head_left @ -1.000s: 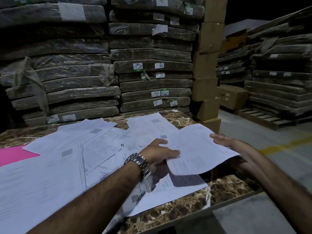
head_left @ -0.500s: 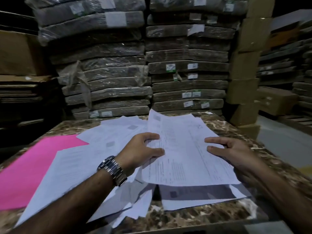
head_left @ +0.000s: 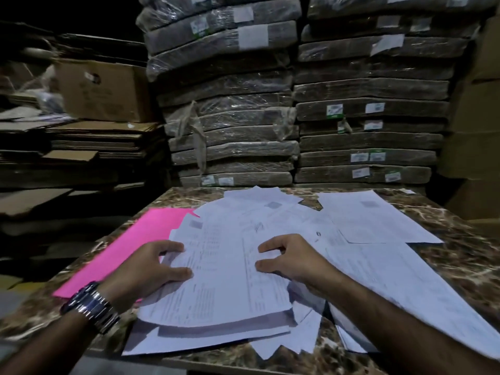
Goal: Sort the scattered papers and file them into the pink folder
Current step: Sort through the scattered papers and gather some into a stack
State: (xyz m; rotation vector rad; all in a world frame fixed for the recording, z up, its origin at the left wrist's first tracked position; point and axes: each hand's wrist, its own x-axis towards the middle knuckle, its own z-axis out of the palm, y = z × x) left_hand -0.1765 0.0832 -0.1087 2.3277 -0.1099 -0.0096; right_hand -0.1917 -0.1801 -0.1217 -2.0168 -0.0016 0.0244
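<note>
Left hand (head_left: 146,269), right hand (head_left: 292,261) pinch papers (head_left: 224,290), fingers curled; square edges before filing in folder (head_left: 127,247) beside left fingers

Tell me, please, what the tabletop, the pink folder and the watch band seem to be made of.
Tabletop: brown marble or a marble-look laminate, pale veins, slight sheen. Pink folder: matte card, flat and glare-free. Watch band: polished metal links, by their bright highlights.

No words I can read, tiny print on the papers (head_left: 221,280) too blurry for me, white and green stickers (head_left: 334,110) on the wrapped stacks (head_left: 230,147) too small, dark mark (head_left: 92,77) on the brown box (head_left: 108,98) just a smudge
</note>
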